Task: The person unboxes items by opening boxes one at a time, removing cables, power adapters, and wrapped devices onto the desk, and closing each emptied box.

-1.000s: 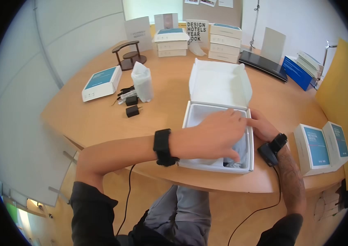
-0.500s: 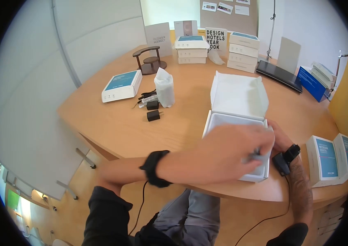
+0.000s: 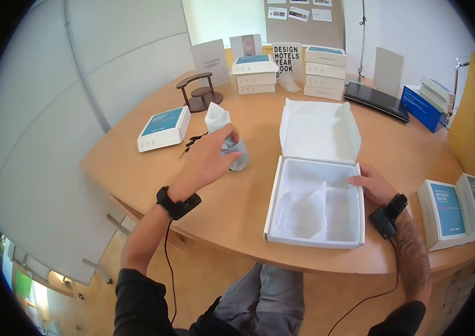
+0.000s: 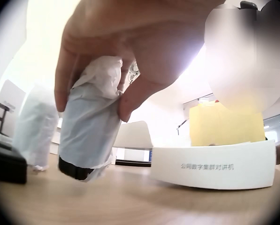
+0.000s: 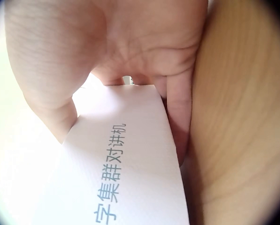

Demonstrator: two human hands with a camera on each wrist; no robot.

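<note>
My left hand grips a small bundle in thin whitish plastic wrap, near the left middle of the table. In the left wrist view the wrapped bundle tilts, and its black lower end pokes out close over the tabletop. Just behind it stands a second wrapped bundle. My right hand holds the right wall of an open white box, thumb over the rim and fingers along the outside. Inside the box, a white moulded tray shows bare compartments; its lid leans back.
A closed box with a blue-green label lies to the left, near a dark wooden stand. Stacked boxes and a black laptop-like slab line the back. Two upright boxes stand at the right edge.
My left hand has lifted the wrapped bundle from the box and carried it left beside the other one. It now covers the black adapters. My right hand stays on the box.
</note>
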